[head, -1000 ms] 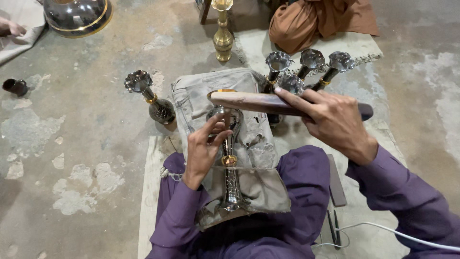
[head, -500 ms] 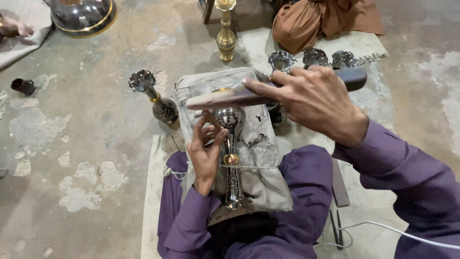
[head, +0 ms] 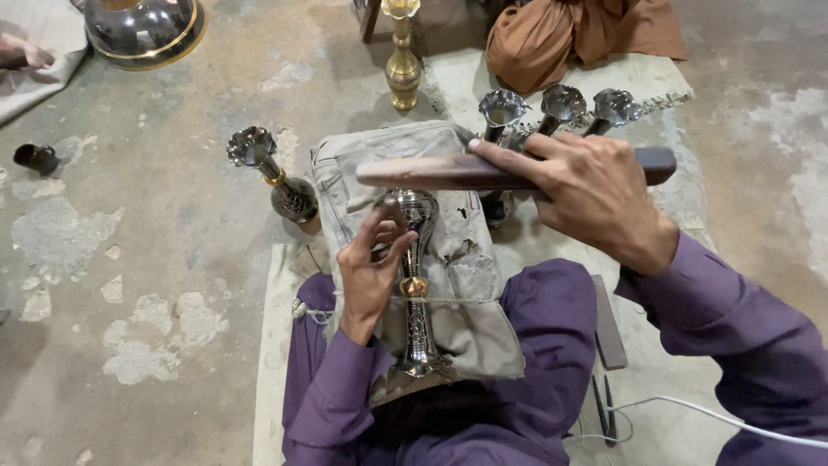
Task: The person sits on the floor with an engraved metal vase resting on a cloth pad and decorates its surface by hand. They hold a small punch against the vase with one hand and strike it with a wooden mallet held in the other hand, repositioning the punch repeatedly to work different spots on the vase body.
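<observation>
Three finished vases stand just beyond both hands.

We see our own long purple cloth sleeves reaching to both wrists, loosely creased, with plain cuffs. The same purple cloth covers our legs as loose, wrinkled trousers. Our bare left hand and bare right hand carry no gloves; we make out no rings or watch.

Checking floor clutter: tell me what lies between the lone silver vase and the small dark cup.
Head view: only bare concrete floor between the silver vase and dark cup.
</observation>
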Demonstrator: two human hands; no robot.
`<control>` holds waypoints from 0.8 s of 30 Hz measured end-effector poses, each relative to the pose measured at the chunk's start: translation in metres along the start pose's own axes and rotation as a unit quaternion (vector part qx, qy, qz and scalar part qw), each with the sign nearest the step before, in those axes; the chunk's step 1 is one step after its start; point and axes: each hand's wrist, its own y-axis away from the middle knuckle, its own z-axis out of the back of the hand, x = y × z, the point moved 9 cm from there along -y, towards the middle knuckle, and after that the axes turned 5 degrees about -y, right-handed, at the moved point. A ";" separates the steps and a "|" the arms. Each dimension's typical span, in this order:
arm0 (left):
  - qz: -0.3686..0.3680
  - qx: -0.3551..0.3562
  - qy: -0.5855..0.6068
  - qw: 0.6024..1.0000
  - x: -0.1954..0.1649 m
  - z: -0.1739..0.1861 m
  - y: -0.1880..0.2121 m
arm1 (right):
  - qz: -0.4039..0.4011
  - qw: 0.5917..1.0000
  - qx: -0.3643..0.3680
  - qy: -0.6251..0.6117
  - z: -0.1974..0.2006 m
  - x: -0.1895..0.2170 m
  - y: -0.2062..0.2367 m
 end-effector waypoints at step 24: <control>-0.015 0.045 -0.064 0.997 -0.015 -0.009 -0.010 | -0.077 0.959 -0.053 -0.268 -0.013 -0.012 0.021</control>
